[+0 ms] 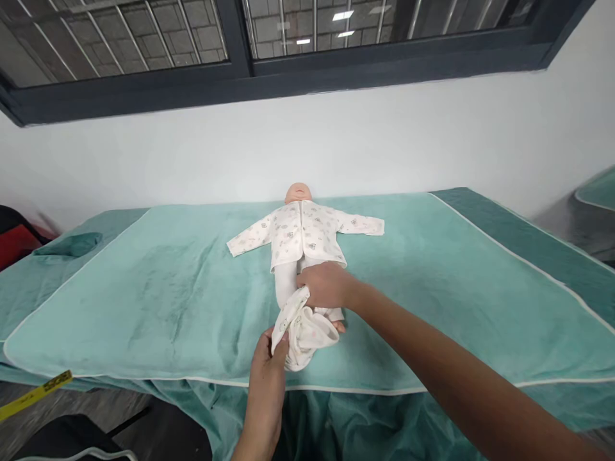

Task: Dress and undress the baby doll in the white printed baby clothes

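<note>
A baby doll (298, 193) lies on its back on the green cover, its head toward the wall. It wears a white patterned jacket (307, 235) with the sleeves spread out, and white leggings (286, 285). Bunched around its lower legs are white printed baby trousers (307, 339). My left hand (270, 365) pinches the near left edge of this cloth. Over the doll's leg, my right hand (327, 285) grips the upper edge of the trousers, its fingertips partly hidden. One bare foot (339, 326) shows at the right; the other is covered by cloth.
A green padded cover (432, 288) with white piping spreads over the bed. Behind it stand a white wall (240, 153) and a dark window frame (307, 77). At the lower left are a dark seat (72, 438) and a yellow strap (36, 395); a red-and-black item (19, 240) sits at far left.
</note>
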### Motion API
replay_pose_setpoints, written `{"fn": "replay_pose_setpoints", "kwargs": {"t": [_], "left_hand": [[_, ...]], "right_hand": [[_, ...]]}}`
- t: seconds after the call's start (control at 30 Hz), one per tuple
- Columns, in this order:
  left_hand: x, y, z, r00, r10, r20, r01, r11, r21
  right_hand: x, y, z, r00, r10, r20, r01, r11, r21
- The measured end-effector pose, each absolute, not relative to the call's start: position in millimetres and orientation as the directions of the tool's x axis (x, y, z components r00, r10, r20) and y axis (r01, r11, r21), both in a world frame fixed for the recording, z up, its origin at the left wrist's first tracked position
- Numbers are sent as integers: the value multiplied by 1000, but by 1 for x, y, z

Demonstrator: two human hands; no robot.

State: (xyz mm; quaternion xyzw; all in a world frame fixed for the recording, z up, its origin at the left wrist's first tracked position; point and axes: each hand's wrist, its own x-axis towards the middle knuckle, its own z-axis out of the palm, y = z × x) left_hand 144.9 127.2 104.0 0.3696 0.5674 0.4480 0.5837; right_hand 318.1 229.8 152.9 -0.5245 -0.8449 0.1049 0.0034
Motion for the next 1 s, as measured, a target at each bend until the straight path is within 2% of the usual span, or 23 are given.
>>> {"fn": "replay_pose_setpoints", "kwargs": {"t": [0.23,0.43,0.53,0.63,0.73,0.83,1.0], "left_hand": [[140,131,111,64,937,-343,-85,347,934],[132,158,110,211,923,-322,-140,354,925],[126,175,107,227,938,-262,-78,285,955],[119,193,107,218,959,-179,60,170,984],[115,213,107,144,988,-54,173,29,984],[118,233,104,62,995,76,206,-87,975],[132,259,102,-46,977,206,235,-190,953]], "right_hand": [[325,227,151,-486,872,-61,843,450,-294],[331,229,153,-485,868,-102,786,382,-486],[335,228,157,-497,853,-161,744,323,-585],[338,227,162,-503,840,-202,706,264,-658],[338,228,166,-469,850,-241,734,224,-641],[333,230,166,-444,858,-258,779,227,-585],[323,235,158,-351,916,-195,841,218,-495]]}}
